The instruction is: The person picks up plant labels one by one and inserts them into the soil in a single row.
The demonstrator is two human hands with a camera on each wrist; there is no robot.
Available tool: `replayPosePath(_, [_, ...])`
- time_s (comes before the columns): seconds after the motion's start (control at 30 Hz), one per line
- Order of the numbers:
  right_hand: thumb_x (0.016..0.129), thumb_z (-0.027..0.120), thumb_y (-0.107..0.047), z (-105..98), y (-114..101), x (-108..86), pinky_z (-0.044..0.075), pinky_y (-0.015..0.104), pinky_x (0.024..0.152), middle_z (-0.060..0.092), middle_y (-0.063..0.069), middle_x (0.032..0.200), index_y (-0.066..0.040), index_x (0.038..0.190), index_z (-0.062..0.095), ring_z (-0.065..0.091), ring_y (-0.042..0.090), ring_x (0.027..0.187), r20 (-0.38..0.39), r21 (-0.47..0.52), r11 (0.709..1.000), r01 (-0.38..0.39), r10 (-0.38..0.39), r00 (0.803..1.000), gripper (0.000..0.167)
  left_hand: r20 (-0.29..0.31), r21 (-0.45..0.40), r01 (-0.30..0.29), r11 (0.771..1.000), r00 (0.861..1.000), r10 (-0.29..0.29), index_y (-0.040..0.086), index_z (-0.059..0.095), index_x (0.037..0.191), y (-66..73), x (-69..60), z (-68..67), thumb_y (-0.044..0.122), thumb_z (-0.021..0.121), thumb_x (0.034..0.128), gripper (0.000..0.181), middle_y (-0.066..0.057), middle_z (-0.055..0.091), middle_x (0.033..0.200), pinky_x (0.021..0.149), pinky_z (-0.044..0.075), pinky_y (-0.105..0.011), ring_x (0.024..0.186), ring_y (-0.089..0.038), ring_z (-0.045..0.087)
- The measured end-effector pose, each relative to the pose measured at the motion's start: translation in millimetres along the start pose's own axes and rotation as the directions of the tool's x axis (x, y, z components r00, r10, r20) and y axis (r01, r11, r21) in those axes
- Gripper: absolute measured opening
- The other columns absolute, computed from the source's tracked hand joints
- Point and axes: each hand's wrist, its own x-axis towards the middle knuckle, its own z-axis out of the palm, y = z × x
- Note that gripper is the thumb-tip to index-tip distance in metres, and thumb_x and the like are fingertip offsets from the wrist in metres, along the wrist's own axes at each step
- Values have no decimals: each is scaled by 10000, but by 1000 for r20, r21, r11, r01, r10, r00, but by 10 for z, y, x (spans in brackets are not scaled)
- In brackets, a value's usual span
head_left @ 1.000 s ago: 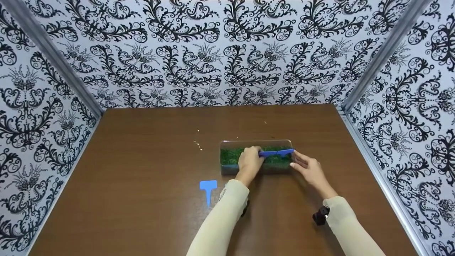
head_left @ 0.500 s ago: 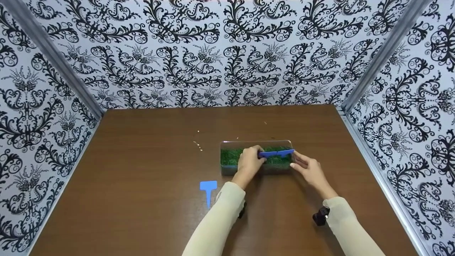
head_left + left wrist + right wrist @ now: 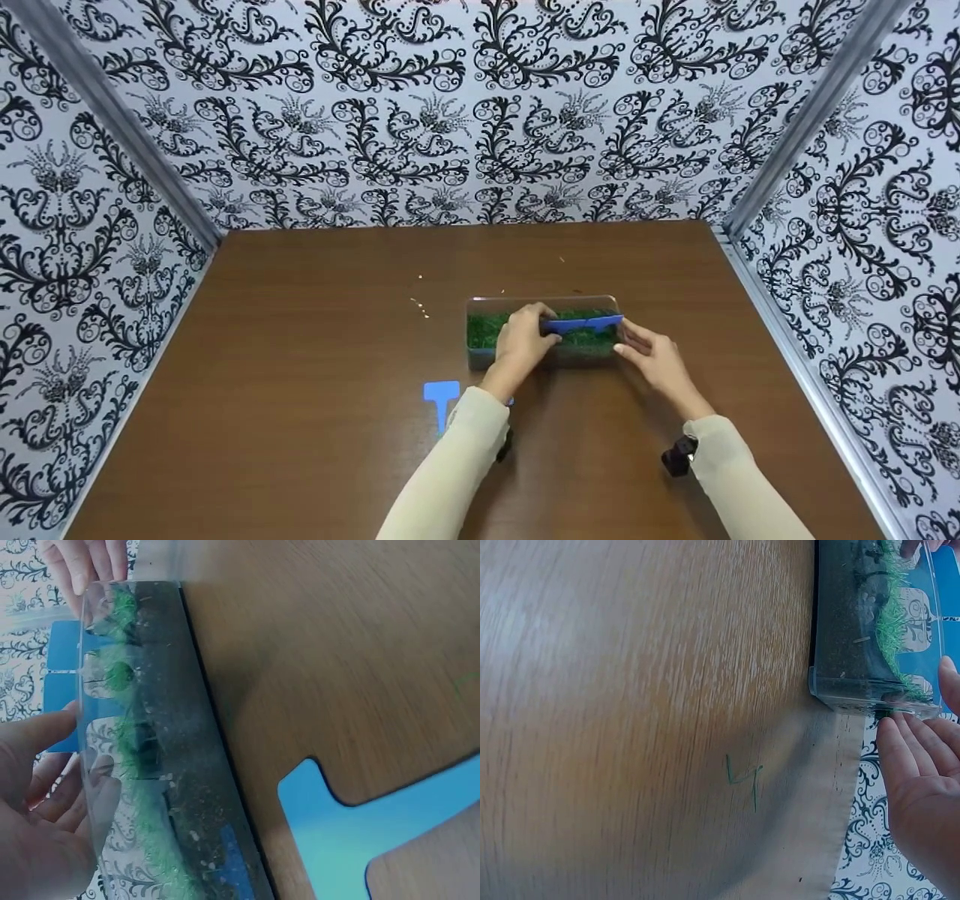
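Observation:
A clear rectangular container [image 3: 484,360] with dark soil and green grass stands on the table. Two blue T-shaped tags [image 3: 581,324] stand side by side in the grass, their heads above the rim in the left wrist view [image 3: 64,645]. The left hand [image 3: 521,337] reaches over the front wall and pinches the left tag between thumb and fingers. At the container's right end, the right hand [image 3: 656,364] has its extended fingers [image 3: 911,746] against the wall, near the right tag's edge.
Another blue T-shaped tag [image 3: 441,391] lies on the table left of the container, partly behind the left sleeve. Small pale crumbs [image 3: 421,307] dot the brown table [image 3: 300,337]. Patterned walls [image 3: 450,112] enclose the back and sides.
The left hand and forearm have shifted slightly left, and a bit of blue now shows beside the left wrist. The right hand has stayed in place.

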Motion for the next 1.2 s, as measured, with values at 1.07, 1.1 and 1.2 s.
replayPosePath(1.07, [970,629,-73,10,2,24,487,249,1008,482,256,1450,49,1463,423,514,386,1330,2,43,999,-1,1,1000,548,-5,-219,-20,976,1000,19,183,636,1227,-42,-217,-310,239,788,863,399,-48,577,1379,1076,466,-446,1311,-277,540])
replayPosePath(1.1, [971,627,-71,8,3,23,486,266,1014,478,259,1453,50,1464,420,511,389,1333,3,46,999,0,-1,1000,548,-7,-224,-22,974,1000,20,181,636,1228,-48,-227,-317,239,789,863,400,-48,577,1379,1076,465,-449,1309,-277,540])
replayPosePath(1.2, [975,625,-87,0,-8,13,485,275,1019,469,258,1462,40,1472,414,503,391,1338,7,38,999,-5,5,1000,554,-20,-229,-40,973,999,37,175,635,1227,-71,-255,-333,258,791,858,409,-47,593,1351,1067,468,-441,1280,-274,553])
